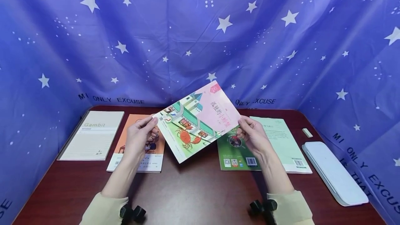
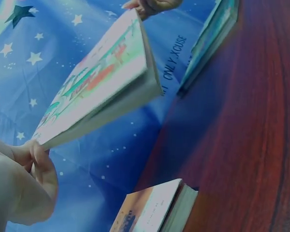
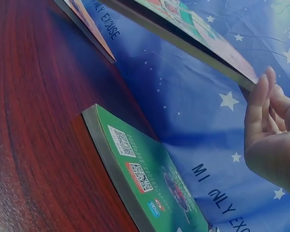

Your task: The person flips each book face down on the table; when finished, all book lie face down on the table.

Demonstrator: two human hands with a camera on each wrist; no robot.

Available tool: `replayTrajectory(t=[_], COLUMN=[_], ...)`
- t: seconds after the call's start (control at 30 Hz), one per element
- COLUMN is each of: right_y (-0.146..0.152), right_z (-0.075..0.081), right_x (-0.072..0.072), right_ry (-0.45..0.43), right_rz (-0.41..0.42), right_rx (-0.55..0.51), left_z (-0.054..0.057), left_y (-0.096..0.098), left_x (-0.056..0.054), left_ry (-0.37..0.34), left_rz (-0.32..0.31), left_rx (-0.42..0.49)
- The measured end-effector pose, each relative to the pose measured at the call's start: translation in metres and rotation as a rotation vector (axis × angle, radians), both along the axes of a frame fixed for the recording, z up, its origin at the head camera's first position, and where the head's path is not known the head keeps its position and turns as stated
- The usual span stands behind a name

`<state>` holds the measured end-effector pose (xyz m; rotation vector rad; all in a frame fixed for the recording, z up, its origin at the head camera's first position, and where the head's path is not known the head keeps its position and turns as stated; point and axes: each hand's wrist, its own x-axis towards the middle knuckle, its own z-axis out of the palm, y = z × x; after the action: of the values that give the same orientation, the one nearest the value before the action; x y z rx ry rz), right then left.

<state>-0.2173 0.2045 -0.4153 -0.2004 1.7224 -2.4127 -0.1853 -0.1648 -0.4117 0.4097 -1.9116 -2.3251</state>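
A picture book (image 1: pixel 200 121) with a pink and green cover and a red crab is held up in the air, tilted, its cover facing the head camera. My left hand (image 1: pixel 139 138) pinches its left corner between thumb and fingers. At the opposite corner my right hand (image 1: pixel 253 135) pinches it the same way. In the left wrist view the book's (image 2: pixel 99 79) page edge shows its thickness. Beneath my left hand lies an orange and white book (image 1: pixel 153 162). A green book (image 1: pixel 225 153) with QR codes lies under my right hand, partly covered by it.
A cream notebook (image 1: pixel 93 136) marked Gambit lies at the far left. Beside the green book is a pale green book (image 1: pixel 285 141). An eraser (image 1: pixel 307 133) and a white case (image 1: pixel 335 173) lie at the right. A blue starry curtain (image 1: pixel 187 27) encloses the brown table (image 1: pixel 187 197).
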Motion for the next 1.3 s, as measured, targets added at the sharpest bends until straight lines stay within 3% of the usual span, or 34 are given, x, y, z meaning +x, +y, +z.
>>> replayTrajectory(t=[0.1,0.27,0.73,1.3], right_y=[0.0,-0.001,-0.004,-0.009], right_z=[0.0,0.001,0.004,0.015], right_x=[0.001,0.001,0.002,0.006], right_ry=[0.003,0.009,0.076,0.056], right_rz=[0.019,0.04,0.074,0.078], right_rx=[-0.039,-0.065,-0.166,-0.296], left_z=[0.003,0.006,0.01,0.011], left_y=[0.0,0.0,0.0,-0.004], left_x=[0.0,0.0,0.002,0.0], left_ry=[0.038,0.038,0.145,0.19], left_rz=[-0.011,-0.008,-0.008,-0.035], left_rx=[0.063,0.098,0.12,0.333])
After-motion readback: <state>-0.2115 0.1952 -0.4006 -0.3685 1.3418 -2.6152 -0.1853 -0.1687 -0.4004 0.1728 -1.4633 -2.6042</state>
